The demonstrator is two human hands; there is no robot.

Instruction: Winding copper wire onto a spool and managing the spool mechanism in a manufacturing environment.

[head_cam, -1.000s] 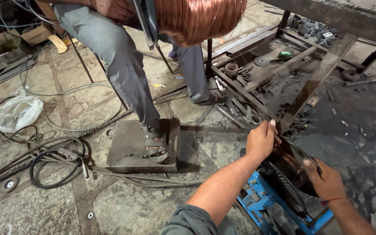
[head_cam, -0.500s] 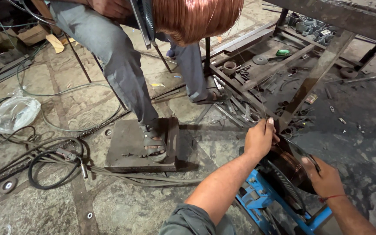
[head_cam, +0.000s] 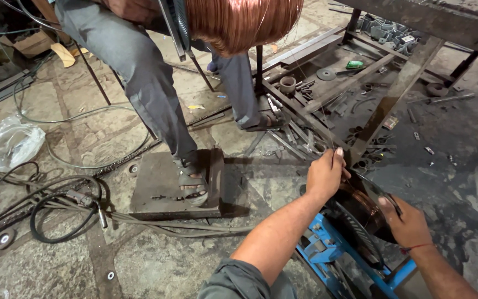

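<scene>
Nearest to the camera are the person's two bare forearms, which reach forward over a blue metal stand [head_cam: 327,252] at the bottom of the view. On this stand sits one dark round coil [head_cam: 363,207] wound with copper-coloured wire, and it lies between the two hands. The right hand [head_cam: 408,224] rests on the right side of the coil, with its fingers curled down on the rim; I cannot tell if they really grip it. The left hand [head_cam: 325,174] is at the upper left edge of the coil, and its fingers are closed together, pinching one thin wire [head_cam: 327,119] that runs up and away from the hand. A little farther, on the stone floor [head_cam: 156,260], lies one flat dark metal plate [head_cam: 164,185], and one sandalled foot [head_cam: 192,182] of another person stands on it; the second foot [head_cam: 264,122] of this person is on the floor farther back. One bundle of black cables [head_cam: 56,213] curls on the floor at the left, and one clear plastic bag [head_cam: 9,144] lies beyond it. At the right stands a low dark metal frame [head_cam: 333,91] with many small metal parts on its shelf. At the top, one big spool of copper wire [head_cam: 239,22] hangs above the other person's legs.
</scene>
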